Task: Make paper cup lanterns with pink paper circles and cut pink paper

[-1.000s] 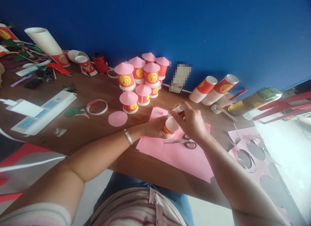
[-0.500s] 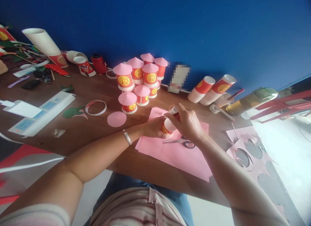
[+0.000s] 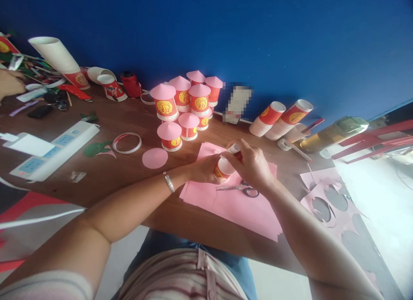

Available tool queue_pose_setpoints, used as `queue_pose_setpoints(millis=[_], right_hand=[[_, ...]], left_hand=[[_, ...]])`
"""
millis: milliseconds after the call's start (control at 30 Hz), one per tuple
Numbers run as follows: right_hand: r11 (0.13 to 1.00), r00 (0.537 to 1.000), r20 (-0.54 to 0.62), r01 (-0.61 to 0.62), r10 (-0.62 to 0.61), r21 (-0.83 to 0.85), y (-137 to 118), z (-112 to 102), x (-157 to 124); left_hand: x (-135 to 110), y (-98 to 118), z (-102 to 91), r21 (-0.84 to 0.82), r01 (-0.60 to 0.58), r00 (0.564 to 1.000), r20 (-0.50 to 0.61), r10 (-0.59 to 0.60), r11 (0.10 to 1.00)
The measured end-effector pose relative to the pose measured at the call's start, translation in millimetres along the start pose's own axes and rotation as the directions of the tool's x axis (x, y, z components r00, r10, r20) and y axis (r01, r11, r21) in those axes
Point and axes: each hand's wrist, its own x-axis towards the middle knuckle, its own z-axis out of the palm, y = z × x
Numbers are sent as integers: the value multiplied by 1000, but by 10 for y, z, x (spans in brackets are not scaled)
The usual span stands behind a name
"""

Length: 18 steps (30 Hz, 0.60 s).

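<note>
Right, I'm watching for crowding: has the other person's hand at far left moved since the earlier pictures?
Yes: the other person's hand has come further in, rightward from the picture's left edge, nearer the leaning stack of cups.

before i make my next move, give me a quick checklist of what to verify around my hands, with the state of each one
1. Red-and-white paper cup gripped in the left hand: ok.
2. Small cylinder with a white end held in the right hand: ok.
3. The cylinder touching the cup: cannot tell, fingers hide the spot.
4. Metal scissors with dark handles set away from the hands: not ok, they lie just below them on the pink paper sheets.
5. Flat round pink paper disc lying separate on the brown table: ok.
</note>
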Motion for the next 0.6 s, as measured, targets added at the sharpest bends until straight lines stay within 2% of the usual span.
queue_pose_setpoints(millis=[233,367,533,600], right_hand=[[999,999,34,5,-3,-38,-54,37,25],[1000,1000,29,7,-6,-28,-69,30,40],[1000,1000,-3,-4,4,25,-78,79,60],[994,998,-36,-38,42,106,-72,86,63]], left_hand=[[3,-96,13,18,-3,1000,13,3,1000],[8,-65,8,9,-13,1000,7,13,1000],[18,-11,11,-5,-40,999,6,40,999],[21,-14,19,-31,-42,999,-6,42,999]])
